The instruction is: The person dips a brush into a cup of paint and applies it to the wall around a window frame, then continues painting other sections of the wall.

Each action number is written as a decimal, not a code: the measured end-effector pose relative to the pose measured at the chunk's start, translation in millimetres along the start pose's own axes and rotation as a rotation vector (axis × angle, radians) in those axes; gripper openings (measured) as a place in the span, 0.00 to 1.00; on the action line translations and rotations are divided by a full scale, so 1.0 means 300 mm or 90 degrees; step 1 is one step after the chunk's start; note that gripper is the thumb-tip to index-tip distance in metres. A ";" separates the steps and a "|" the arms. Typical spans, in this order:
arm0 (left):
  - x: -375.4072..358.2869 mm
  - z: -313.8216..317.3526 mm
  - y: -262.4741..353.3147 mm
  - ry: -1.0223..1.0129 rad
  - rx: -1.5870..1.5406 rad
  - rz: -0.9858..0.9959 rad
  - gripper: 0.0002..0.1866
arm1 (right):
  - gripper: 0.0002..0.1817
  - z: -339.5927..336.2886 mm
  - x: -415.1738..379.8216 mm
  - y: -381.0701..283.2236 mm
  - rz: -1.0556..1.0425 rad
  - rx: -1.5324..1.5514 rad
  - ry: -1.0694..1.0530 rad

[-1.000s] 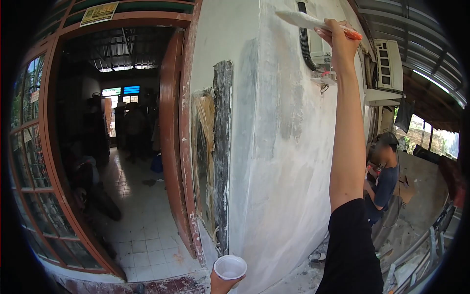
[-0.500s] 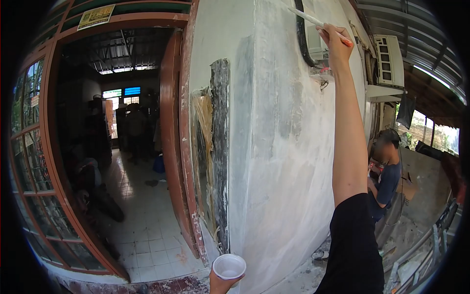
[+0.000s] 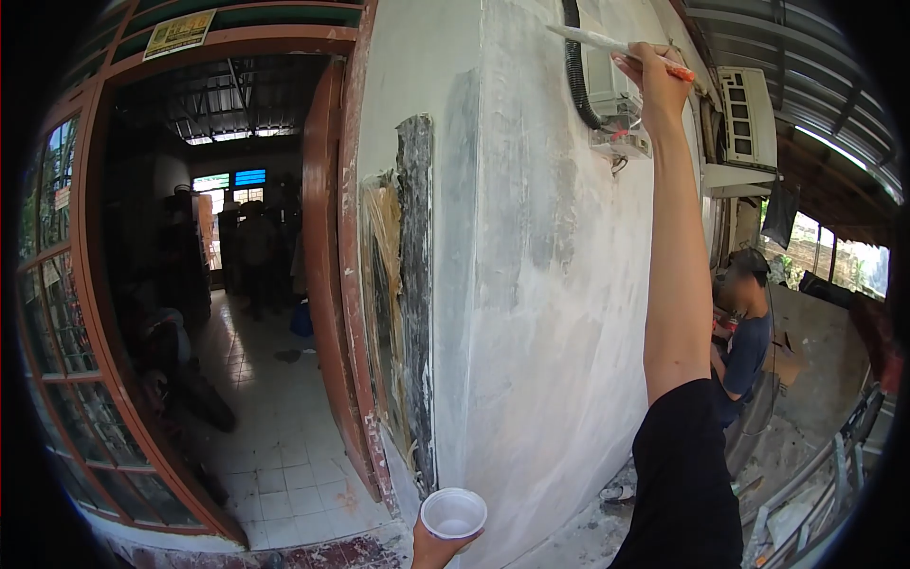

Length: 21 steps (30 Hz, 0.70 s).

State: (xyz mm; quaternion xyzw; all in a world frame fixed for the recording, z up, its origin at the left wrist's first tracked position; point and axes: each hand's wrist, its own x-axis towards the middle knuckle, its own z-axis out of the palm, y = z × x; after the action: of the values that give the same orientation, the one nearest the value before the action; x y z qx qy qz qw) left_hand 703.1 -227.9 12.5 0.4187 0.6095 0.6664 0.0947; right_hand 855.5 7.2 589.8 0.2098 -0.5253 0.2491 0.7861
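Observation:
Raised high at the upper right, my right hand (image 3: 656, 71) is closed around a slim paintbrush (image 3: 592, 39) with a whitish front part and an orange handle end. The brush points left, its tip overlapping the upper part of the patchy white wall (image 3: 550, 313). Low in the view, my left hand (image 3: 438, 548) wraps around a small white plastic cup (image 3: 454, 513). Its open mouth faces up, and the inside looks whitish. The cup is near the foot of the wall's corner.
A black corrugated hose (image 3: 575, 81) and a utility box (image 3: 611, 81) are on the wall by the brush. Left stands an open brown door (image 3: 327, 275) beside a dark strip (image 3: 415, 284). A person (image 3: 746, 332) is at the right, below an air-conditioner unit (image 3: 747, 116).
The brush tip has come down a little, and the brush lies more level. My left hand and the cup have shifted slightly right in view, while the surroundings have slid slightly left.

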 end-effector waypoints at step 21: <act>-0.013 -0.051 -0.009 0.004 0.057 -0.002 0.35 | 0.17 0.019 -0.100 0.195 -0.243 -0.384 -0.085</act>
State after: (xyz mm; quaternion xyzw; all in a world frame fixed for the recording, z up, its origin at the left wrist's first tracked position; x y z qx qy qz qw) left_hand 694.1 -241.0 9.7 0.4193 0.6398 0.6397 0.0752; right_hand 806.0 44.7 567.9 0.0781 -0.5766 -0.0825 0.8091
